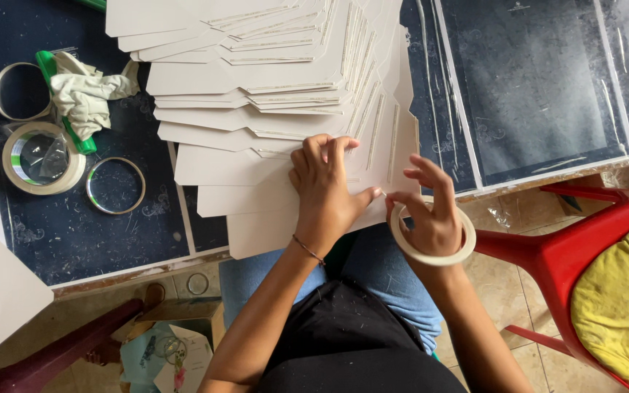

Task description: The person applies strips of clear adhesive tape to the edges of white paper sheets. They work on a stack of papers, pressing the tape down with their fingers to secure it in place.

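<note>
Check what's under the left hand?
The left hand presses on the nearest sheet of a fanned stack of white card sheets. More sheets lie beneath, on the dark table; the table under them is covered.

Small open cardboard box [176, 342] on the floor — tan, paper-filled — below the table edge.

Off at nine o'clock on the dark blue tabletop [74, 233] sit a thick tape roll [41, 158], two thin empty rings [115, 185] and a crumpled pale cloth [85, 94] over a green handle [74, 131]. At four o'clock stands a red plastic chair [569, 247] with a yellow cloth [620, 306] on its seat.
</note>
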